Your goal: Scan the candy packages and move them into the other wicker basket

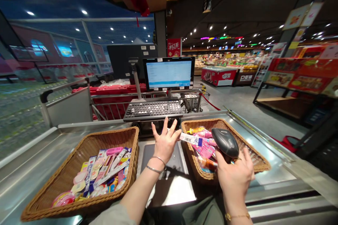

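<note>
So there's just the head view here, looking down over a metal counter with a wicker basket on each side. The left hand is back-up with its fingers fanned out, and it's got one end of a slim white packet pinched on its right side. The exact pinch is hidden behind the fingers, so I can't tell which ones do the work. The right hand is wrapped around a black scanner, head up.

The bit that matters imo: the packet sticks out to the right from the left-hand grip, long axis running roughly left to right with a slight dip toward its blue free end. That end points right at the scanner. They look near each other but apart, and what seems to be a barcode shows on the side facing the camera. Left hand has the packet, so it's obviously the nearer one; the right is just past the free tip. Can't see the scanner's reading face, so no clue on its aim.

Packet and scanner both hang over the right basket, which has pink and yellow packaged bits in it. The left basket holds a pile of small packs. Keyboard and lit monitor sit straight ahead.
</note>
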The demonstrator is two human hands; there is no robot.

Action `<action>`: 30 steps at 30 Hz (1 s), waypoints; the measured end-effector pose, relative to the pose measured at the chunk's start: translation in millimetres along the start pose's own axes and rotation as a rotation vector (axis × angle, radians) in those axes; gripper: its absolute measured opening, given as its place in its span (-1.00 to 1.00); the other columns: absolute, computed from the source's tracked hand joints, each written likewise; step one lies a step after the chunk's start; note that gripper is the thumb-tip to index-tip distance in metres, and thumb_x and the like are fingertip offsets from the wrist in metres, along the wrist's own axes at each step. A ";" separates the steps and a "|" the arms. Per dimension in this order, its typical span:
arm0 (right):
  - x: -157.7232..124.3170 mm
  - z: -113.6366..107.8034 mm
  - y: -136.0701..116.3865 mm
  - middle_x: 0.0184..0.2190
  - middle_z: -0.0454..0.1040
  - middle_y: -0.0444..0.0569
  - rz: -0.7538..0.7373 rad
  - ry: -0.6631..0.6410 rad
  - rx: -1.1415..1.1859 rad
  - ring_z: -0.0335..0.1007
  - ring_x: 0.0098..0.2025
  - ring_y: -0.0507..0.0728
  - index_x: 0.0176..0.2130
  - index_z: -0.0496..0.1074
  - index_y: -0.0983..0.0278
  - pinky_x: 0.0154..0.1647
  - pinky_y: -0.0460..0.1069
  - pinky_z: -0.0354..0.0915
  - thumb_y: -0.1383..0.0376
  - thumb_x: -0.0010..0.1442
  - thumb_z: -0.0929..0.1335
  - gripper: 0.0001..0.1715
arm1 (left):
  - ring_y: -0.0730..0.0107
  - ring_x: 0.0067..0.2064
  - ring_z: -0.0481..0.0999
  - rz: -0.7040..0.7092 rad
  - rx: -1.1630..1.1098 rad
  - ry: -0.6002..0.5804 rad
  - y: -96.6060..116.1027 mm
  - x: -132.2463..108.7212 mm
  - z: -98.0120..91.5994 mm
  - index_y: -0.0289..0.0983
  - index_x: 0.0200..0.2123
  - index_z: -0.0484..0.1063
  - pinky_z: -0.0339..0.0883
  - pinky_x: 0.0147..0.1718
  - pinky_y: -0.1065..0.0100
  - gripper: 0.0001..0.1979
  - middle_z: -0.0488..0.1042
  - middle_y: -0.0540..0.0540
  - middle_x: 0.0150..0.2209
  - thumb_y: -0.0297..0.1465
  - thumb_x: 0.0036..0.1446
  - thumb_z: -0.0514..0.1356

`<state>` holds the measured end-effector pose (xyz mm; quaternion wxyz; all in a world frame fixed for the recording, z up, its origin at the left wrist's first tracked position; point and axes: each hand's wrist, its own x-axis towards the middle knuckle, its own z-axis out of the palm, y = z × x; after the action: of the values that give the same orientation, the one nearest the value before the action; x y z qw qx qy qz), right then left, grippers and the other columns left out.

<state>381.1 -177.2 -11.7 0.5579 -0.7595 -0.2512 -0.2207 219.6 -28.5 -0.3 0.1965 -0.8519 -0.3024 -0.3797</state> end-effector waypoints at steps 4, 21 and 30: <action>3.8 -1.4 4.6 0.04 0.45 0.38 0.045 0.004 -0.013 0.19 0.25 0.47 -0.17 0.50 0.39 0.24 0.36 0.02 -0.11 0.01 0.35 -0.34 | -0.05 0.38 0.05 0.042 -0.008 -0.014 2.5 3.8 6.5 -0.02 -0.03 0.49 -0.61 0.22 -0.45 -0.77 0.31 -0.03 0.27 -0.32 0.27 0.15; 9.6 -4.1 9.9 -0.01 0.47 0.41 0.095 0.011 0.005 0.20 0.24 0.48 -0.23 0.50 0.41 0.21 0.33 0.10 -0.16 0.00 0.35 -0.31 | 0.00 0.43 -0.15 0.009 0.050 -0.184 28.5 9.9 24.4 0.00 0.33 0.10 -0.50 0.25 -0.44 -0.44 0.04 -0.11 0.39 -0.29 0.28 0.08; 2.6 0.1 1.3 0.00 0.47 0.38 0.093 -0.003 0.021 0.22 0.23 0.47 -0.29 0.51 0.38 0.22 0.35 0.09 -0.14 -0.02 0.36 -0.37 | 0.00 0.43 -0.14 -0.096 0.040 -0.187 16.4 1.2 1.5 -0.07 0.29 0.19 -0.53 0.26 -0.41 -0.47 0.05 -0.10 0.39 -0.15 0.29 0.05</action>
<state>383.9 -177.1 -11.1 0.5751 -0.7649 -0.2188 -0.1906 231.9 -39.4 -2.1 0.1658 -0.8641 -0.3675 -0.3014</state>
